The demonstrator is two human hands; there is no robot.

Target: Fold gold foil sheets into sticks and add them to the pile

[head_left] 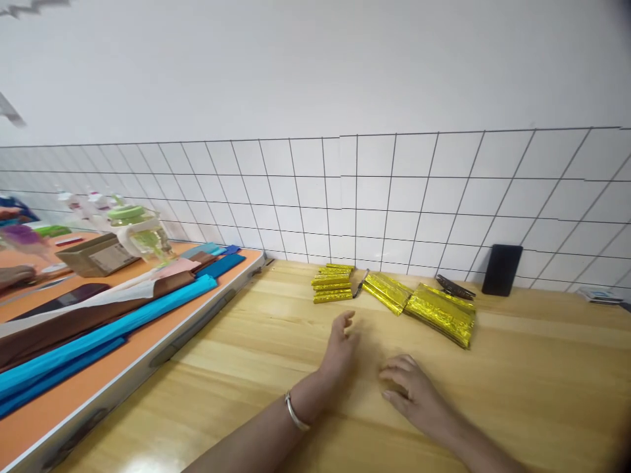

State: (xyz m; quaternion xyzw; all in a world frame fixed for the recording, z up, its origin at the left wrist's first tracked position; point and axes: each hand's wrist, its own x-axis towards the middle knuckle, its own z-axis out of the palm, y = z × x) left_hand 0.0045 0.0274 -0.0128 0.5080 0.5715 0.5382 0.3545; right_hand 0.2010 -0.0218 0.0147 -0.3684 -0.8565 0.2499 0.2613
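Note:
Over the wooden table (266, 328), my left hand (341, 345) is held with curled fingers apart and nothing in them. A bracelet circles that wrist. To its right, my right hand (407, 387) is also empty, its thumb and fingers apart. Beyond the left hand lies a small pile of folded gold foil strips (332, 284). Past the right hand are flat gold foil sheets (387, 291) and a thicker stack of gold foil (441, 315). A dark clip-like object (454, 287) lies behind that stack. Neither hand touches the foil.
A black phone (501, 270) leans on the tiled wall, with a small stack of cards (599, 295) farther right. On the left, an orange table (162, 328) bears rolled blue and brown paper (123, 322), a cardboard box (101, 255) and a green-lidded cup (138, 230). Another person's hand (17, 276) shows there.

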